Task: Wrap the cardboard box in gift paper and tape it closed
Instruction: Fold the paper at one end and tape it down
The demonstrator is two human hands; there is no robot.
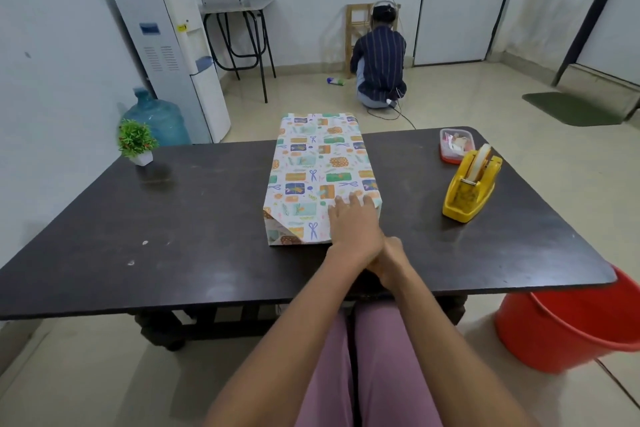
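Observation:
The box wrapped in patterned gift paper point(318, 170) lies lengthwise in the middle of the dark table point(173, 218). The paper's near-left end is folded into a triangular flap. My left hand point(353, 222) lies flat on the box's near right corner, fingers spread and pressing on the paper. Just behind that wrist, at the box's near end, is my right hand point(393, 260); its fingers are hidden under my left hand. A yellow tape dispenser point(471, 184) stands to the right of the box, untouched.
A small clear container with a red base point(455, 144) sits beyond the dispenser. A potted plant point(136, 142) stands at the far left corner. A red bucket point(571, 326) is on the floor by the table's right corner. A person point(381, 62) crouches by the far wall.

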